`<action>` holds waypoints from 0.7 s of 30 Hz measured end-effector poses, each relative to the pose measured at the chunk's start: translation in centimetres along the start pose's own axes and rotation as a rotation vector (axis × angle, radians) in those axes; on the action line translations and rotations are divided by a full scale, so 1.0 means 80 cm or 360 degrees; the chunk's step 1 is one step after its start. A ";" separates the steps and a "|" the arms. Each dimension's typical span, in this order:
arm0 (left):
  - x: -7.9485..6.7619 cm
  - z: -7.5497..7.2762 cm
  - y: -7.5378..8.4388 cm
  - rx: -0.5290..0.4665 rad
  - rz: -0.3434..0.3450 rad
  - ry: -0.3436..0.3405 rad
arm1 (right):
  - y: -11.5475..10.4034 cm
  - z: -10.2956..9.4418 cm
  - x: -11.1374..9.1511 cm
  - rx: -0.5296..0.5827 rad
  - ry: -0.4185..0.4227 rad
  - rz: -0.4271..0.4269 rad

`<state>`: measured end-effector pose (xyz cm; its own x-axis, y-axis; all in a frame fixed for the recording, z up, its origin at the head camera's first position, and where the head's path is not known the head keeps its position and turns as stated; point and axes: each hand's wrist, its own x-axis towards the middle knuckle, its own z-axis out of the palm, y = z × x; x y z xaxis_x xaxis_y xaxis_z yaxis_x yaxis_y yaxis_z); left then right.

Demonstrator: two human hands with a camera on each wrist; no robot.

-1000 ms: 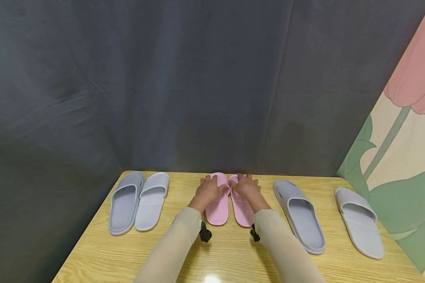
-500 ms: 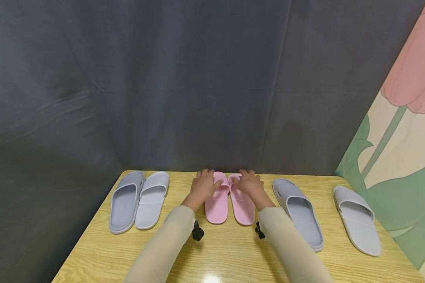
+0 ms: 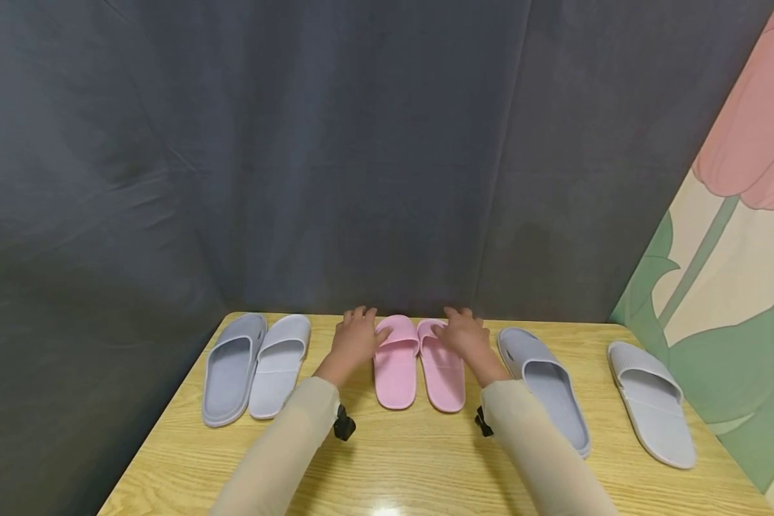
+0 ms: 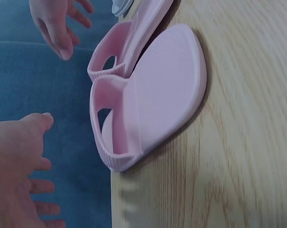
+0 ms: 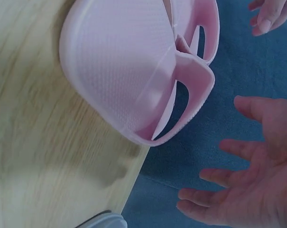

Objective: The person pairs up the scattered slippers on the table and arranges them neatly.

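Two pink slippers stand side by side on the wooden table, toes toward the dark cloth; the left one (image 3: pixel 396 373) and the right one (image 3: pixel 443 376) meet at their straps. My left hand (image 3: pixel 355 340) hovers by the left slipper's outer side, fingers spread and holding nothing. On the other side, my right hand (image 3: pixel 467 338) is over the outer edge of the right slipper, also with spread fingers. Both wrist views show a gap between each hand and the slipper beside it, the left slipper (image 4: pixel 167 85) and the right slipper (image 5: pixel 119 66).
A grey slipper (image 3: pixel 226 380) and a white slipper (image 3: pixel 276 380) lie together at the table's left. To the right are another grey slipper (image 3: pixel 555 401) and a white slipper (image 3: pixel 658 416), set apart. Dark cloth (image 3: pixel 361 158) hangs behind the table (image 3: pixel 400 473).
Both hands have come off the pink slippers and moved apart, the left hand leftward and the right hand rightward. The slippers stay where they were.
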<state>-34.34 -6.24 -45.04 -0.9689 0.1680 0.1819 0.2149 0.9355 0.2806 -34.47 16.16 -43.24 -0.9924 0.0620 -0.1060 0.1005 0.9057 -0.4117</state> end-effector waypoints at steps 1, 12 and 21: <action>-0.001 -0.001 -0.002 0.0013 -0.0002 -0.0001 | 0.001 -0.002 -0.001 0.0002 0.0003 -0.0003; -0.011 -0.021 -0.028 0.0050 -0.0060 -0.0026 | 0.015 -0.016 -0.009 -0.0073 0.0020 -0.0040; -0.014 -0.031 -0.051 0.0052 -0.0115 -0.0074 | 0.027 -0.019 -0.008 -0.0096 0.0028 -0.0043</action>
<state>-33.86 -11.00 -44.04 -0.9865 0.1132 0.1185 0.1408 0.9552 0.2603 -33.71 18.72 -42.72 -0.9959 0.0437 -0.0796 0.0695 0.9309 -0.3587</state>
